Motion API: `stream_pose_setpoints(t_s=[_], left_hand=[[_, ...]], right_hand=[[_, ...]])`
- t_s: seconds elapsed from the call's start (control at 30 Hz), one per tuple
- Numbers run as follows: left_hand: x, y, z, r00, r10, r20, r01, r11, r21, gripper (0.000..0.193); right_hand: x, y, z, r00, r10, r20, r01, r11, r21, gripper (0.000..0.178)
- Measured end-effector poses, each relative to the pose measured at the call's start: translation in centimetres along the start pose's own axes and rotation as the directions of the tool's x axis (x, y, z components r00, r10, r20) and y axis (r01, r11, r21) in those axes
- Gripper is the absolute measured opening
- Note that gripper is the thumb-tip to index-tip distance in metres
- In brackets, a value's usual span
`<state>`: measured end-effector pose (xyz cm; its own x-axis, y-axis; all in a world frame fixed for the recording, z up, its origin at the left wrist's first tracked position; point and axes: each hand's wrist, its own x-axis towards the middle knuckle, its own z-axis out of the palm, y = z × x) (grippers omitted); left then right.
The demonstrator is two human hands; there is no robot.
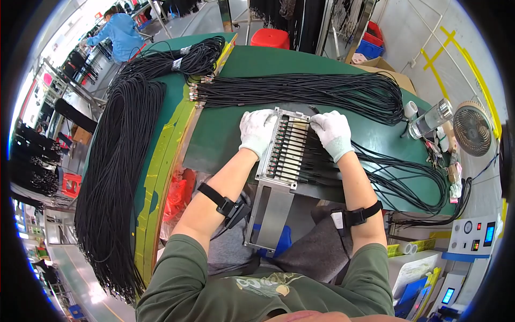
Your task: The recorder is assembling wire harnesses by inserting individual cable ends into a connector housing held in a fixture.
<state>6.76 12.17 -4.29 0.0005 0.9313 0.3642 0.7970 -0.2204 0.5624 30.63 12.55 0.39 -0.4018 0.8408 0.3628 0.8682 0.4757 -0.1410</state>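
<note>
A metal fixture (266,206) with a row of slots stands in front of me, reaching over the table's near edge. Black cable ends with metal connectors (276,152) lie side by side in its slots, their cables leaving to the right. My left hand (257,130), in a white glove, is closed against the fixture's upper left edge. At the upper right corner my right hand (331,131), also gloved, has its fingers pinched together. A short black cable end (314,110) sticks out by those fingertips; the glove hides the grip itself.
Long black cable bundles lie across the green table (214,140), behind the fixture (300,91) and at the left (115,177). A looped bundle (424,177) lies right. A clear bottle (431,119) and a small fan (472,127) stand far right. Another person (120,35) works far left.
</note>
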Motion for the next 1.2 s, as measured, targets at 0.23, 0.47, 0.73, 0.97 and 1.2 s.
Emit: stream_pose_setpoints(t_s=[0.23,0.47,0.73,0.97,1.2], left_hand=[[-0.6,3.0,0.2,0.986,0.159,0.046,-0.159,0.987,0.008,0.031],[-0.8,5.1,-0.5,0.94,0.285,0.186,-0.329,0.9,0.287,0.032],[-0.3,1.9,-0.1,0.935,0.352,-0.029,-0.344,0.926,0.157,0.026],[0.2,3.0,1.2,0.978,0.084,-0.189,-0.153,0.907,-0.392,0.021],[0.0,4.1,-0.4,0.971,0.204,-0.126,-0.237,0.901,-0.365,0.019]], right_hand=[[-0.2,-0.1,0.5,1.0,-0.018,0.011,0.018,1.0,-0.003,0.014],[-0.5,1.6,0.1,0.976,0.137,-0.167,-0.136,0.991,0.012,0.014],[1.0,2.5,1.7,0.976,0.086,-0.201,-0.089,0.996,-0.006,0.011],[-0.1,-1.4,-2.0,0.954,-0.091,-0.286,0.162,0.958,0.236,0.014],[0.3,-3.4,-0.6,0.988,0.009,-0.157,0.061,0.897,0.438,0.02]])
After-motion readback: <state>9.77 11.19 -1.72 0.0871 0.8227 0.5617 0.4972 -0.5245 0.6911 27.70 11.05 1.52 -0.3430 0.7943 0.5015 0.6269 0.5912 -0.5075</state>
